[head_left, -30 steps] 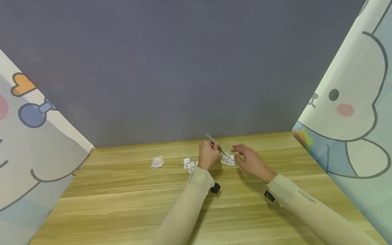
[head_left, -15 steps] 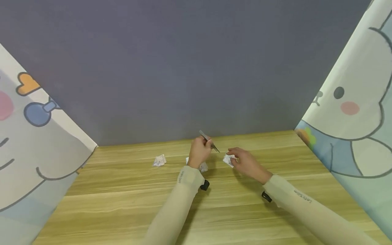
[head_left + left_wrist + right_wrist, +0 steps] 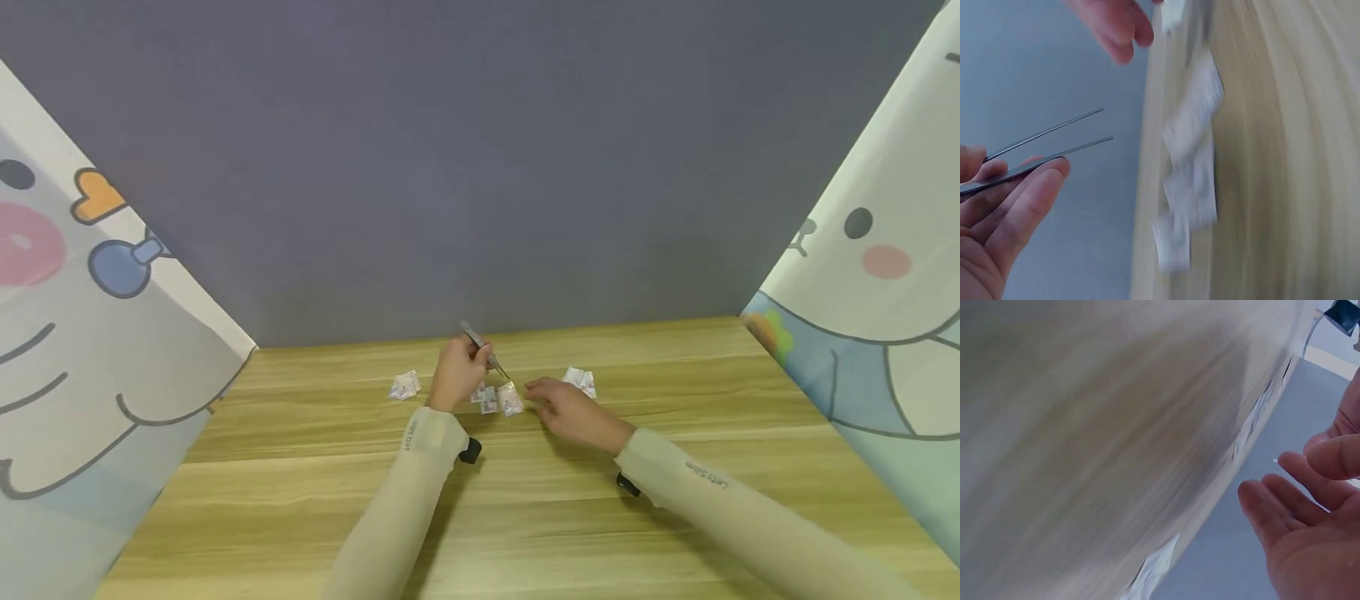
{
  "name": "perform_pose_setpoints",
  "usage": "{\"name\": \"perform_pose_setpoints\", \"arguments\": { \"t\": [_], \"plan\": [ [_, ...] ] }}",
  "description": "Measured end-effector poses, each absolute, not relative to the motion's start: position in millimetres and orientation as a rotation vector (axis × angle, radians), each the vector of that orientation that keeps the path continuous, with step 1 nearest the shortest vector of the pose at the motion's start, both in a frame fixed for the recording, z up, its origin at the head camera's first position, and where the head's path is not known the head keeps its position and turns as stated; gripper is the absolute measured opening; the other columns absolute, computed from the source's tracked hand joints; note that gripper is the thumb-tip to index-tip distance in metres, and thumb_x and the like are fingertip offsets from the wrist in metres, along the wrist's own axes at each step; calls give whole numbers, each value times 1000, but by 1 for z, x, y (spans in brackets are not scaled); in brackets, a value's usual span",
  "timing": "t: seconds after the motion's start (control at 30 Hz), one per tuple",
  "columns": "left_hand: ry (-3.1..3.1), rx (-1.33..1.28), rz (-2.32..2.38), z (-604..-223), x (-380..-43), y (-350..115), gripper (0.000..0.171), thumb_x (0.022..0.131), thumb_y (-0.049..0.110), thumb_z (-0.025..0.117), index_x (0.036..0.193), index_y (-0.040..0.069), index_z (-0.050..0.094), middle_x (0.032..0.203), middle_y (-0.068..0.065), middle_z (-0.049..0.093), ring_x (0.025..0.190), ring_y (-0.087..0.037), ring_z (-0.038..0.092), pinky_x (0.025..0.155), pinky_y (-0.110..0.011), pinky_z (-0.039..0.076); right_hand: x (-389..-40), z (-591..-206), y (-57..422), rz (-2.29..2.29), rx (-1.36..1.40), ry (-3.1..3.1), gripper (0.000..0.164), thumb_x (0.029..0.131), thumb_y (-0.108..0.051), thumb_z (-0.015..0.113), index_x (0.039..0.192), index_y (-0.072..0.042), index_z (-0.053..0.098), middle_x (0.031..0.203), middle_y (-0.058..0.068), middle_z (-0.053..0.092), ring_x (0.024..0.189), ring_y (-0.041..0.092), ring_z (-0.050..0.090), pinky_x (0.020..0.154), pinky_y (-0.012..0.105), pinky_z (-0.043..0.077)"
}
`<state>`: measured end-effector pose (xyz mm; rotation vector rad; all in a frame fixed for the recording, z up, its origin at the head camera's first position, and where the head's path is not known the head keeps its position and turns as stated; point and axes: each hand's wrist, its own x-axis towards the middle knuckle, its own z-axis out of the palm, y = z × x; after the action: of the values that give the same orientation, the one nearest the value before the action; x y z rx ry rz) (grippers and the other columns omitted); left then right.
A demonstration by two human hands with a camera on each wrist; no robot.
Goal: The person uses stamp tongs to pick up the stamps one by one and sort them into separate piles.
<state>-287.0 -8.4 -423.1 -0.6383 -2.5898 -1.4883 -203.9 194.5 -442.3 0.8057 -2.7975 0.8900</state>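
Note:
In the head view, my left hand [image 3: 454,375] holds slim metal tweezers [image 3: 480,342] by the middle. Their tips stand apart in the left wrist view, with nothing visible between them. Just below the tips in the head view is a small white printed packet [image 3: 510,398], at the right end of a middle group of packets [image 3: 489,400]. My left hand partly hides that group. My right hand [image 3: 573,412] is close to the packet's right side, fingers loosely bent and holding nothing. Whether its fingertips touch the packet, I cannot tell.
Another few white packets [image 3: 579,381] lie behind the right hand. A small pile of packets [image 3: 405,385] lies to the left. A grey panel [image 3: 480,208] rises behind the wooden table [image 3: 525,525], with cartoon-printed sheets [image 3: 885,250] at both sides.
Both hands have moved left, from the right group of packets to the middle one. The tweezers stay in my left hand. The head view has shifted slightly too.

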Motion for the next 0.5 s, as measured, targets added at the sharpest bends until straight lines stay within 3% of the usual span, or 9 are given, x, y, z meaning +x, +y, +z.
{"name": "perform_pose_setpoints", "arguments": {
  "t": [0.27,0.5],
  "plan": [
    [-2628,-522,-1441,-426,-291,-50,21,99,12,51,107,-4,62,87,-10,67,79,-29,67,58,-29,53,-210,-446,163,781,935,-2879,30,95,-1,49,122,0,61,133,14,52,126,31,45,104,43,36],
    [-2637,-477,-1346,-430,-295,-62,21,99,13,52,103,-3,65,84,-9,68,75,-27,67,55,-30,51,-223,-444,135,769,1004,-2910,34,94,4,42,122,1,61,133,14,52,126,29,45,105,41,36]
  ]
}}
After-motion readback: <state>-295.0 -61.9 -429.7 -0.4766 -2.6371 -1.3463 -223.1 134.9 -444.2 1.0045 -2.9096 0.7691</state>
